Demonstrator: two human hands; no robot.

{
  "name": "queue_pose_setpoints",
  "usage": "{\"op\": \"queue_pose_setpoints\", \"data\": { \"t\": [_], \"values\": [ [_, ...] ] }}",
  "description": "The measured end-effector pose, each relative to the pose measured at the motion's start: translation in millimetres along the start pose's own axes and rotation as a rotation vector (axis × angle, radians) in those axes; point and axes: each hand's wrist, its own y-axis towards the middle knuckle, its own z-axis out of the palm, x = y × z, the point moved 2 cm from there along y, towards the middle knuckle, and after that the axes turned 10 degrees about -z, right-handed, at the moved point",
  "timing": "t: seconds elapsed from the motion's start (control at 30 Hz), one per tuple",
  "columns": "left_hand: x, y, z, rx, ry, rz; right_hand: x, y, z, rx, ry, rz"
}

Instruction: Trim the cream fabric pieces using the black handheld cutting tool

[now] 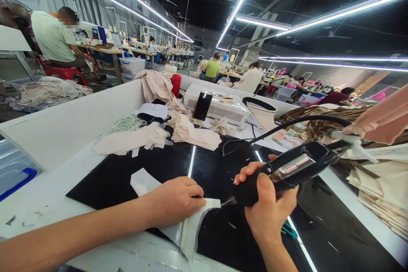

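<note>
My left hand is closed on the edge of a white cut fabric piece, which lies on a glossy black board and hangs toward its front edge. Wrapped round a black corded handheld power tool is my right hand. The tool's narrow metal tip reaches the fabric's right corner, close to my left fingers; whether it touches cannot be made out. A teal-handled item lies beside my right wrist, partly hidden.
Behind the board lie stacked cream fabric pieces, green cord, a phone and a vented white box. The tool's black cable arches overhead. More fabric stacks stand right. Co-workers sit farther off.
</note>
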Motion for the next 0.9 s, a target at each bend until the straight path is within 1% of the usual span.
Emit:
{"op": "queue_pose_setpoints", "data": {
  "t": [0.23,0.4,0.53,0.73,0.9],
  "values": [
    [0.6,-6.1,2.4,-0.006,0.050,-0.060,3.5,1.3,1.2,-0.026,-0.004,0.001],
    [-0.9,-6.1,5.4,-0.002,0.113,-0.067,5.4,2.0,2.3,-0.026,-0.004,0.008],
    [-2.8,-5.0,7.2,-0.029,0.157,-0.071,5.6,3.1,3.3,-0.038,-0.024,0.012],
    [-3.2,-4.9,8.2,-0.034,0.153,-0.062,6.7,8.9,4.9,-0.059,-0.035,-0.035],
    [-2.1,-5.3,8.1,-0.033,0.139,-0.056,2.0,9.2,7.4,-0.050,-0.025,-0.030]
  ]
}}
